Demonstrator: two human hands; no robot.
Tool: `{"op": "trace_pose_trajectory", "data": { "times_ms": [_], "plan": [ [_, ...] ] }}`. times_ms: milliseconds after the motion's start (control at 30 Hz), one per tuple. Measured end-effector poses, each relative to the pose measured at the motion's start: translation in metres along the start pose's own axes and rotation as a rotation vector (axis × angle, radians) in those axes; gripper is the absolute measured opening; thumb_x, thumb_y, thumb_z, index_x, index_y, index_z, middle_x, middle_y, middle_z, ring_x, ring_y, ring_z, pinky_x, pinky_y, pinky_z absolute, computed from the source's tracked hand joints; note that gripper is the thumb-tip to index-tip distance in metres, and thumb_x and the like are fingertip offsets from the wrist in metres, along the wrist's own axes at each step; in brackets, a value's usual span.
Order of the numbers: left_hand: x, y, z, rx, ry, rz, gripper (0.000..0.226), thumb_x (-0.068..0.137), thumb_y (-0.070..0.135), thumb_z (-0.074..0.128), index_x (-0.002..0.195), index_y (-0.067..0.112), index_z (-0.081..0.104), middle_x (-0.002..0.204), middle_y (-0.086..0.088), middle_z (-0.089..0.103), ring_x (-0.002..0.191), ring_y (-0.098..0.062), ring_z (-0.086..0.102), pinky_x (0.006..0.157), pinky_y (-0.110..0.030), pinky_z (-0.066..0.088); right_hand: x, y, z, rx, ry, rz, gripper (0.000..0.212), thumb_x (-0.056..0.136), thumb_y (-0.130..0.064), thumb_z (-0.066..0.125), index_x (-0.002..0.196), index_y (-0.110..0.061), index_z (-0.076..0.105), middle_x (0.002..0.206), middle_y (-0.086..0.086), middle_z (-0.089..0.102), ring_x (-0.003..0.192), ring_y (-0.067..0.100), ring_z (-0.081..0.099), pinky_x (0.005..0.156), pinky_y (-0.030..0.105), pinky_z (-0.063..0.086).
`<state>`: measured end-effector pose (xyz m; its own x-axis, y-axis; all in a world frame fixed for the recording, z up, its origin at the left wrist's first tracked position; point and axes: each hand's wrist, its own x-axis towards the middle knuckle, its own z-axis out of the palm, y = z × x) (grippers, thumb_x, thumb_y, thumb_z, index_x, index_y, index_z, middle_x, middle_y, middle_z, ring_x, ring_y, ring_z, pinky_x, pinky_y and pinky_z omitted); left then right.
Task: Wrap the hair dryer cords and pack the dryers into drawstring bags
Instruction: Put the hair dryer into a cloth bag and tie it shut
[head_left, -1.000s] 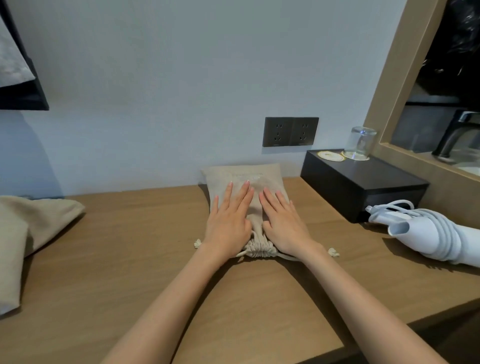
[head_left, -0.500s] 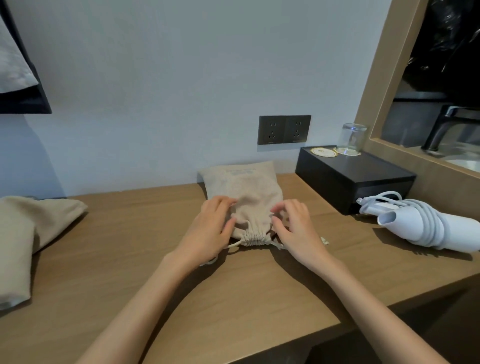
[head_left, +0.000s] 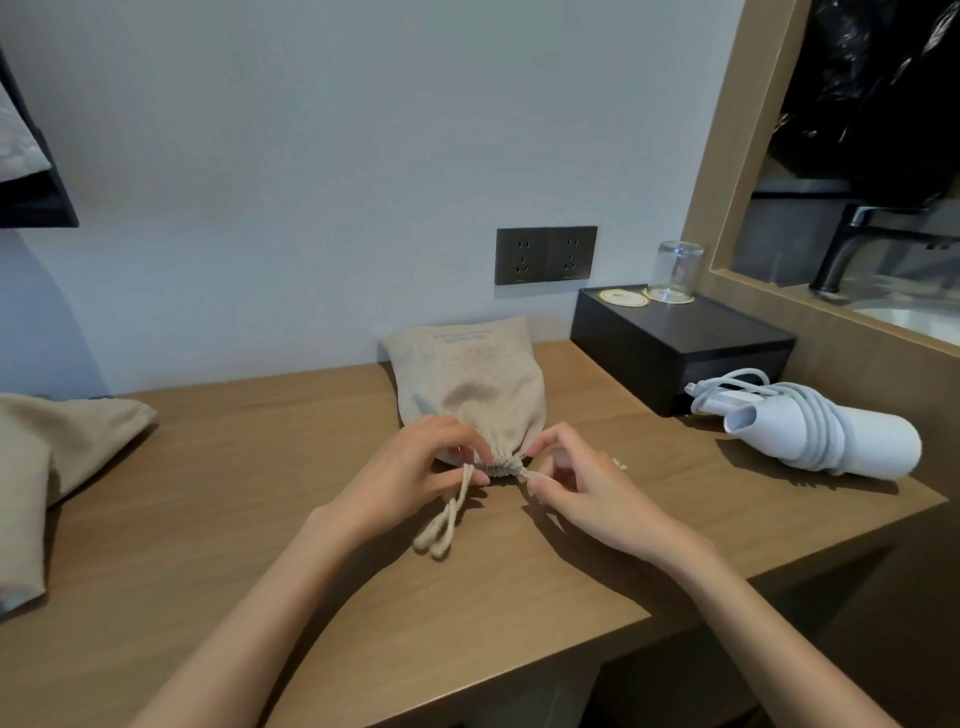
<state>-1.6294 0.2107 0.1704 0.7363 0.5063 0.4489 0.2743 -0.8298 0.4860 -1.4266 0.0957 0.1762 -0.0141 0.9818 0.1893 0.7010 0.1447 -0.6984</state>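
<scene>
Head view: cinching the first bag shut.

At centre my left hand (head_left: 415, 470) pinches the bag's gathered neck and my right hand (head_left: 574, 483) pinches the drawstring (head_left: 448, 514). Beyond, at 12 o'clock, the drawstring bag (head_left: 467, 382) looks full, nearly done. At 2 o'clock the white hair dryer (head_left: 826, 439), cord wrapped, lies unbagged; a limp spare bag (head_left: 62, 441) waits at 9.

Two bags (head_left: 467, 384) (head_left: 57, 457), one dryer (head_left: 821, 436), one glass (head_left: 675, 270).
</scene>
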Motion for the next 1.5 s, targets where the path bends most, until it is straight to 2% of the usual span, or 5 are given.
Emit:
{"op": "trace_pose_trajectory", "data": {
  "times_ms": [400, 700, 867, 1233, 1500],
  "plan": [
    [0.022, 0.018, 0.018, 0.027, -0.064, 0.031, 0.021, 0.092, 0.033, 0.060, 0.108, 0.043, 0.070, 0.125, 0.033, 0.053, 0.107, -0.009, 0.039, 0.093, -0.039, 0.037, 0.030, -0.045, -0.045, 0.408, 0.194, -0.170, 0.007, 0.100, -0.010, 0.049, 0.105, -0.012, 0.054, 0.074, -0.003, 0.062, 0.061, 0.007, 0.051, 0.061, 0.018, 0.045],
    [0.026, 0.034, 0.005, -0.490, 0.107, -0.257, 0.028, 0.101, 0.016, 0.043, 0.109, 0.019, 0.070, 0.094, 0.017, 0.069, 0.089, 0.007, 0.062, 0.079, -0.008, 0.043, 0.073, -0.032, -0.041, 0.547, 0.354, 0.109, 0.022, 0.100, -0.007, 0.043, 0.119, -0.016, 0.048, 0.108, -0.006, 0.069, 0.101, 0.018, 0.061, 0.088, 0.029, 0.050],
    [0.026, 0.028, -0.010, -0.755, 0.246, -0.449, 0.037, 0.102, 0.032, 0.036, 0.117, 0.017, 0.067, 0.113, -0.004, 0.065, 0.107, -0.020, 0.061, 0.084, -0.026, 0.052, 0.060, -0.023, -0.013, 0.399, 0.157, 0.110, 0.014, 0.098, -0.013, 0.052, 0.108, -0.010, 0.062, 0.095, 0.000, 0.066, 0.084, 0.011, 0.062, 0.069, 0.014, 0.050],
    [0.016, 0.030, -0.023, -0.842, 0.183, -0.530, 0.054, 0.099, 0.056, 0.022, 0.120, 0.033, 0.066, 0.126, -0.005, 0.060, 0.117, -0.022, 0.059, 0.085, -0.033, 0.049, 0.054, -0.028, 0.019, 0.287, 0.205, -0.036, 0.013, 0.090, -0.023, 0.068, 0.096, -0.034, 0.070, 0.083, -0.023, 0.071, 0.090, -0.008, 0.065, 0.075, 0.009, 0.051],
    [0.015, 0.024, -0.034, -0.821, 0.101, -0.520, 0.054, 0.099, 0.055, 0.018, 0.128, 0.036, 0.059, 0.138, 0.010, 0.045, 0.122, -0.006, 0.043, 0.106, -0.036, 0.031, 0.057, -0.038, 0.015, 0.663, 0.187, 0.126, 0.014, 0.092, -0.020, 0.065, 0.100, -0.014, 0.075, 0.075, -0.004, 0.074, 0.067, 0.003, 0.064, 0.061, 0.003, 0.045]
  ]
}}
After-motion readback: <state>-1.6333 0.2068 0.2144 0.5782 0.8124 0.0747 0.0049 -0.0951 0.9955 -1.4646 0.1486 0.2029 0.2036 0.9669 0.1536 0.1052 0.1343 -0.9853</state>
